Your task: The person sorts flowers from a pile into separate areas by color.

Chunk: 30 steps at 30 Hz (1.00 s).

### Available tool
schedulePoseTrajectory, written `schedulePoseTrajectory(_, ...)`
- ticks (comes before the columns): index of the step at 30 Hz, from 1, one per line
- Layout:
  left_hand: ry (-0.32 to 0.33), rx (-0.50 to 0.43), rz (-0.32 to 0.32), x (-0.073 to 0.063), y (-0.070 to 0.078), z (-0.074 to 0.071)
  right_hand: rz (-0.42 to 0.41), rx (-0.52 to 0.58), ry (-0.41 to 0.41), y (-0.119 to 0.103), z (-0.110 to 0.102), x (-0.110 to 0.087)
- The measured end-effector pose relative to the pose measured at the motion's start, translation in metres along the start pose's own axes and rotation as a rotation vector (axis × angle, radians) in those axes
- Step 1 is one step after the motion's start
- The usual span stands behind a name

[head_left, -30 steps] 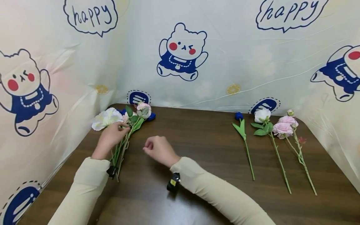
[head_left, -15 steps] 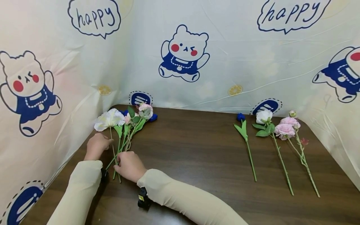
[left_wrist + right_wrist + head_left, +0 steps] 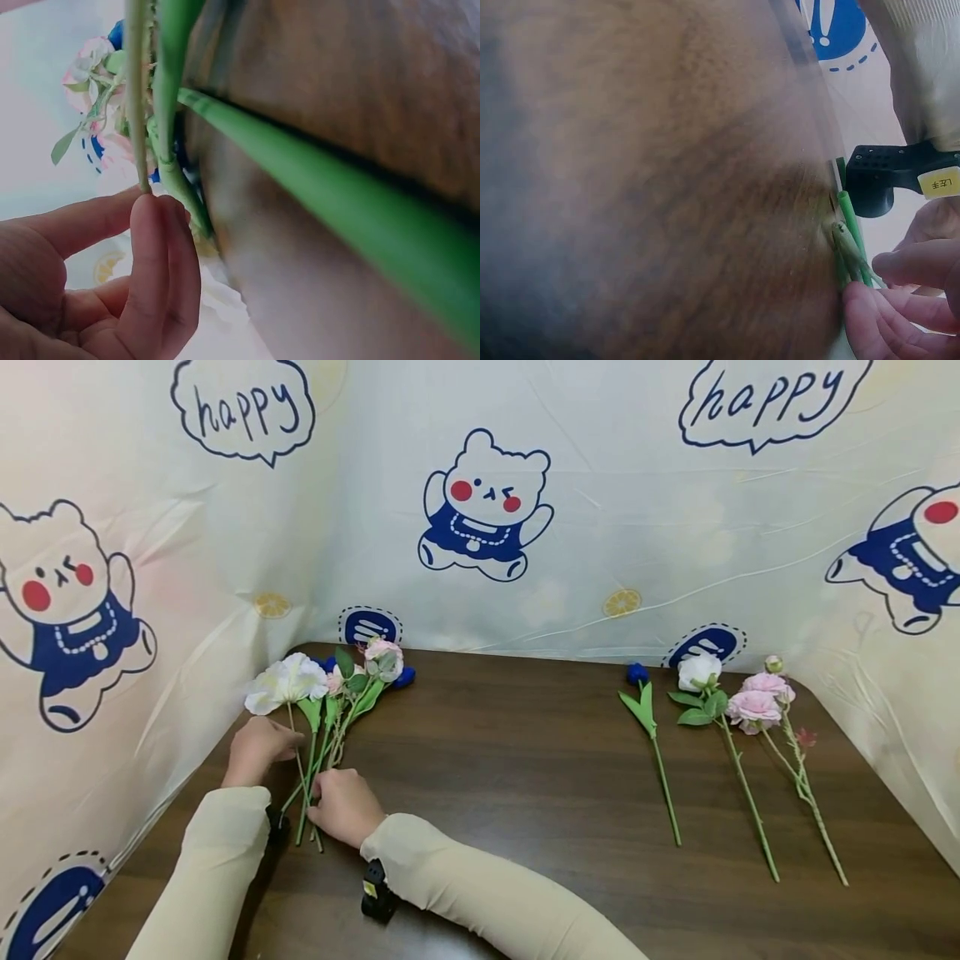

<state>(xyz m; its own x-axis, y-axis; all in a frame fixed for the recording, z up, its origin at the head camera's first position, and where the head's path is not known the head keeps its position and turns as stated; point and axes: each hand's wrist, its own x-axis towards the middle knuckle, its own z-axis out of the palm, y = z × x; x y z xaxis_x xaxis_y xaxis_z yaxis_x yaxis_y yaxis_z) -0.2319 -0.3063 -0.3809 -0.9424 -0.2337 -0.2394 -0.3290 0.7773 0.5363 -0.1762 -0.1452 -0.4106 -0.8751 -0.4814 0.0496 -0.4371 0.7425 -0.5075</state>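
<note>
Artificial flowers lie in a bunch at the table's left: a large white flower [image 3: 285, 683], a pale pink rose [image 3: 384, 658] and blue blooms [image 3: 405, 676], their green stems crossing lower down. My left hand [image 3: 258, 749] is left of the bunch, just below the white flower. Its thumb and fingertips pinch that flower's thin pale stem [image 3: 136, 112]. At the lower stems, my right hand [image 3: 347, 806] pinches a pale green stem [image 3: 847, 244] close to its cut end; which bloom it belongs to I cannot tell. A thick green stem [image 3: 322, 187] crosses the left wrist view.
On the right of the brown table [image 3: 487, 760] lie a blue tulip [image 3: 637, 673], a white rose [image 3: 699, 671] and a pink flower spray [image 3: 754, 706], stems toward me. A printed curtain [image 3: 585, 527] stands behind the table. A black wrist camera [image 3: 378, 890] sits on my right sleeve.
My left hand has come down from over the flower heads to the white flower's stem. My right hand has moved left from the bare tabletop to the lower stems. The right-side flowers stay put.
</note>
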Motion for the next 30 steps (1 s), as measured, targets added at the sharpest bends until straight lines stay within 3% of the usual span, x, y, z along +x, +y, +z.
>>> schedulePoseTrajectory(7,0.022,-0.013,-0.023,-0.002,-0.002,0.0,0.016,0.002,-0.007,-0.001,0.003,0.001)
schedulePoseTrajectory(19,0.014,-0.049,0.015,-0.006,-0.003,-0.006,-0.009,0.008,0.013,-0.004,0.003,0.0)
schedulePoseTrajectory(24,-0.014,-0.065,-0.005,-0.008,0.003,-0.006,-0.004,0.026,0.011,-0.004,-0.001,0.003)
schedulePoseTrajectory(30,-0.095,-0.131,-0.045,-0.004,0.006,-0.003,0.049,0.033,0.005,-0.002,-0.006,0.01)
